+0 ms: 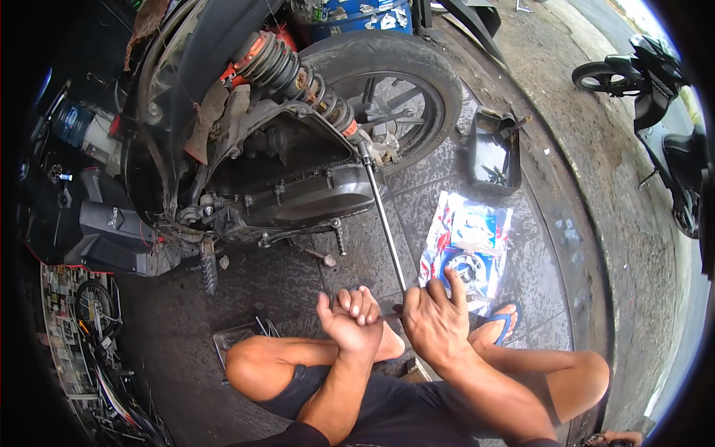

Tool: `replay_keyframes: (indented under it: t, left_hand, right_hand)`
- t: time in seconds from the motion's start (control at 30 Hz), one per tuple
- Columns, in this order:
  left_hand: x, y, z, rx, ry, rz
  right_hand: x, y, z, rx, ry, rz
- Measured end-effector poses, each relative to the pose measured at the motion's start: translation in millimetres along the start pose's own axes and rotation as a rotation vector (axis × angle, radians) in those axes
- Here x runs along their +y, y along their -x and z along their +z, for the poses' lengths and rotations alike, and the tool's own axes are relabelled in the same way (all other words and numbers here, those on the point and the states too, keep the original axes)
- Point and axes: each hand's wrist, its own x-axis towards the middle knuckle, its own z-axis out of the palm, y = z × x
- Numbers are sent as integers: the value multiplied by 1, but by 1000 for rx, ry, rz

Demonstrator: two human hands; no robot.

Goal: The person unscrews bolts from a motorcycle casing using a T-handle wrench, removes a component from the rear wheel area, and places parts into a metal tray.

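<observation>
A long steel extension bar [384, 223] runs from a fitting at the lower end of the orange-and-black shock absorber [302, 82], beside the scooter's rear wheel [428, 97], down to my hands. My right hand [439, 328] is closed on the bar's near end, its index finger raised. My left hand [348, 320] is curled around a dark cross handle [391, 316] at that end, which my fingers mostly hide. A plastic package with a silver ring-shaped part [488, 223] lies on the tiles beyond my right hand.
An oil pan [494, 156] sits right of the wheel. A tray with tools [227, 343] lies by my left knee. Other two-wheelers stand at the far left [89, 216] and right [655, 149]. A blue drum [346, 16] is behind the wheel. The tiled floor edge [599, 313] borders rough pavement.
</observation>
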Motion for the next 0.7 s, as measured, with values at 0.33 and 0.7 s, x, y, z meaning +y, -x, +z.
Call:
replay_keyframes:
  t: [0.33, 0.7]
  left_hand:
    - [19, 47, 94, -737, -785, 343]
    - [11, 34, 116, -960, -1044, 647]
  right_hand:
    - [-6, 12, 39, 276, -875, 340]
    - [-21, 7, 43, 502, -825, 495]
